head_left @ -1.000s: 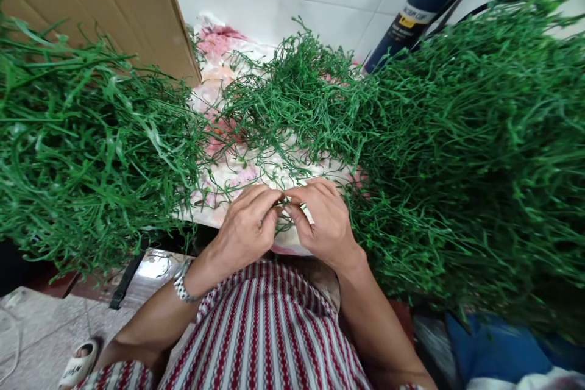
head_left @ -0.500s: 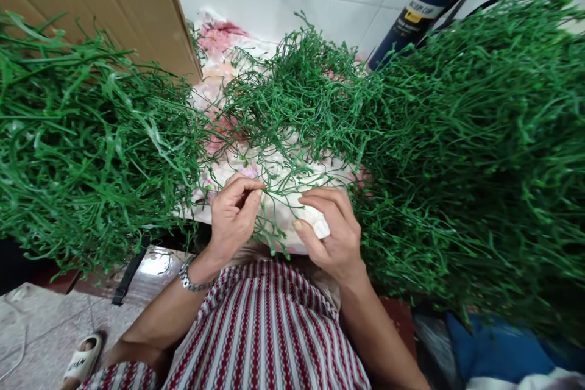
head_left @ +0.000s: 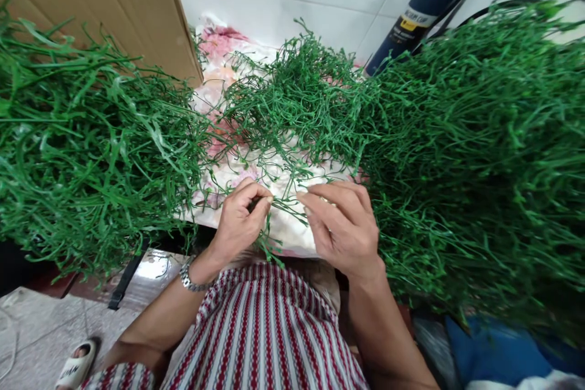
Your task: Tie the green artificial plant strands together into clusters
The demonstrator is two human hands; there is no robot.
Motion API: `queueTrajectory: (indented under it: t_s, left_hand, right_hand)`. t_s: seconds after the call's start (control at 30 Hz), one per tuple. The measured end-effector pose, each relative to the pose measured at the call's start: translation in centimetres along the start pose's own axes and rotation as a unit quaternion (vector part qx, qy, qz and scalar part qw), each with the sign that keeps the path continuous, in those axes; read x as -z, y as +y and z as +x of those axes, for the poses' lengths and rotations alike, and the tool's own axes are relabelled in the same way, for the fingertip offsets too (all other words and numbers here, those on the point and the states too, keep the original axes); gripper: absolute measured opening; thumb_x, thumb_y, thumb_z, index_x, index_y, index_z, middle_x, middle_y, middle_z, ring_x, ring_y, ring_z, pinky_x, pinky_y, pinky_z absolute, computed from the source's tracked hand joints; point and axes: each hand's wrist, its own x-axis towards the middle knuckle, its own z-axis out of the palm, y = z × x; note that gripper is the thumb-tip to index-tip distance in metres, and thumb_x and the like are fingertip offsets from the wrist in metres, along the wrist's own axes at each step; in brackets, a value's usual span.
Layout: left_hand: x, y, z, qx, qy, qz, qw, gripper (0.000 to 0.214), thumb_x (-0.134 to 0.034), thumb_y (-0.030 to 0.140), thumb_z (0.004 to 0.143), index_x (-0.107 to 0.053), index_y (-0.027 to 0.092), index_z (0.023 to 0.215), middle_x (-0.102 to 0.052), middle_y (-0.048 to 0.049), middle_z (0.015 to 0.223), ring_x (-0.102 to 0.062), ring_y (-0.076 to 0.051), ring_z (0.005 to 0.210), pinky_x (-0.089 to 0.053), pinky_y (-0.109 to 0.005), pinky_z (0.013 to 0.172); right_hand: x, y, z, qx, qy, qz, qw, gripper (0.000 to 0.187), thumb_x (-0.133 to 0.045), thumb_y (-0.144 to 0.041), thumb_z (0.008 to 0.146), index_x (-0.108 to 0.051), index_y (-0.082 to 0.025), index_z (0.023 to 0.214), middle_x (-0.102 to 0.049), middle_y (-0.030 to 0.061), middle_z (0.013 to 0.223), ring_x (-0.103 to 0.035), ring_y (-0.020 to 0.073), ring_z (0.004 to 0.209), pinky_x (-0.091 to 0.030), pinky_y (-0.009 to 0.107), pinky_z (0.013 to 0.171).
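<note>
My left hand (head_left: 240,222), with a metal watch on its wrist, pinches a thin green plastic stem (head_left: 281,204) between thumb and fingers. My right hand (head_left: 345,225) is beside it, fingers curled over the same tangle of stems; I cannot make out what it grips. Both hands hover over a flowered cloth (head_left: 228,170). A heap of green stems (head_left: 301,97) lies just beyond the hands.
Large piles of green stems rise at the left (head_left: 86,152) and the right (head_left: 479,152). A cardboard box (head_left: 123,6) stands at the back left, a dark blue bottle (head_left: 420,6) leans on the white tiled wall. A sandal (head_left: 75,365) lies on the floor.
The hands, fingertips together a second ago, have drawn apart with a stem stretched between them. The right hand has shifted a little right and up.
</note>
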Motion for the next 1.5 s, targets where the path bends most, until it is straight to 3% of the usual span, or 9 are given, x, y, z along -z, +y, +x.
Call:
queueTrajectory:
  t_s: [0.13, 0.23, 0.4, 0.6, 0.8, 1.07, 1.23, 1.5]
  left_hand:
    - [0.3, 0.2, 0.4, -0.027, -0.021, -0.02, 0.999, 0.012, -0.048, 0.01, 0.077, -0.052, 0.016, 0.067, -0.05, -0.0015, 0.076, -0.048, -0.012, 0.075, -0.038, -0.023, 0.068]
    - [0.5, 0.1, 0.3, -0.023, -0.066, -0.064, 0.996, 0.01, -0.049, 0.012, 0.077, -0.052, 0.016, 0.068, -0.053, -0.0035, 0.082, -0.05, -0.014, 0.081, -0.039, -0.024, 0.071]
    - [0.8, -0.2, 0.2, 0.028, -0.113, -0.091, 0.989, 0.005, -0.05, 0.016, 0.077, -0.055, 0.015, 0.075, -0.053, -0.0002, 0.07, -0.048, -0.011, 0.065, -0.038, -0.021, 0.06]
    - [0.8, -0.3, 0.6, -0.018, -0.128, -0.04, 0.991, 0.01, -0.053, 0.014, 0.076, -0.057, 0.015, 0.067, -0.055, -0.0001, 0.064, -0.049, -0.011, 0.065, -0.038, -0.022, 0.062]
    - [0.9, -0.3, 0.3, -0.021, -0.137, -0.02, 0.99, 0.011, -0.05, 0.012, 0.076, -0.059, 0.015, 0.07, -0.058, 0.0, 0.065, -0.051, -0.011, 0.064, -0.039, -0.022, 0.062]
    - [1.4, -0.5, 0.4, -0.02, -0.173, 0.016, 0.985, 0.013, -0.051, 0.014, 0.078, -0.061, 0.014, 0.069, -0.06, 0.0002, 0.063, -0.051, -0.01, 0.059, -0.037, -0.021, 0.058]
    - [1.3, -0.7, 0.3, -0.02, -0.16, 0.033, 0.986, 0.014, -0.049, 0.012, 0.077, -0.06, 0.014, 0.068, -0.057, 0.0014, 0.061, -0.049, -0.009, 0.059, -0.036, -0.021, 0.058]
    - [0.7, -0.6, 0.2, 0.023, -0.122, 0.001, 0.992, 0.015, -0.049, 0.015, 0.077, -0.064, 0.015, 0.08, -0.061, 0.0002, 0.067, -0.051, -0.01, 0.062, -0.039, -0.02, 0.059]
  right_hand:
    - [-0.7, 0.6, 0.9, 0.038, -0.102, -0.007, 0.994, 0.027, -0.055, -0.012, 0.08, -0.061, -0.021, 0.104, -0.062, 0.0046, 0.112, -0.05, 0.0209, 0.107, -0.042, 0.038, 0.09]
    - [-1.3, 0.9, 0.9, 0.032, -0.114, 0.016, 0.993, 0.018, -0.056, -0.015, 0.08, -0.062, -0.019, 0.097, -0.063, 0.0055, 0.108, -0.051, 0.0208, 0.105, -0.042, 0.038, 0.088]
    - [-1.4, 1.0, 0.8, 0.016, -0.142, 0.045, 0.989, 0.012, -0.054, -0.019, 0.083, -0.06, -0.017, 0.092, -0.066, 0.0037, 0.09, -0.054, 0.0192, 0.089, -0.04, 0.037, 0.079]
    - [-1.4, 0.9, 0.5, -0.005, -0.158, 0.048, 0.986, 0.013, -0.053, -0.023, 0.084, -0.058, -0.016, 0.093, -0.064, 0.0054, 0.085, -0.051, 0.0188, 0.084, -0.039, 0.036, 0.076]
    - [-1.5, 1.0, 0.3, -0.019, -0.193, 0.05, 0.98, 0.014, -0.049, -0.022, 0.086, -0.058, -0.015, 0.094, -0.062, 0.0062, 0.084, -0.049, 0.0183, 0.081, -0.04, 0.035, 0.075]
    - [-1.7, 0.8, 0.4, 0.01, -0.189, 0.034, 0.981, 0.013, -0.052, -0.023, 0.084, -0.061, -0.015, 0.09, -0.062, 0.0063, 0.082, -0.051, 0.0176, 0.079, -0.042, 0.034, 0.072]
    - [-1.9, 0.7, 0.2, 0.029, -0.151, 0.009, 0.988, 0.015, -0.054, -0.019, 0.082, -0.063, -0.018, 0.094, -0.064, 0.0062, 0.091, -0.054, 0.0185, 0.084, -0.045, 0.035, 0.076]
    - [-2.5, 0.5, -0.3, -0.023, -0.137, 0.045, 0.989, 0.018, -0.05, -0.011, 0.082, -0.061, -0.015, 0.096, -0.065, 0.0062, 0.088, -0.06, 0.0139, 0.082, -0.051, 0.024, 0.068]
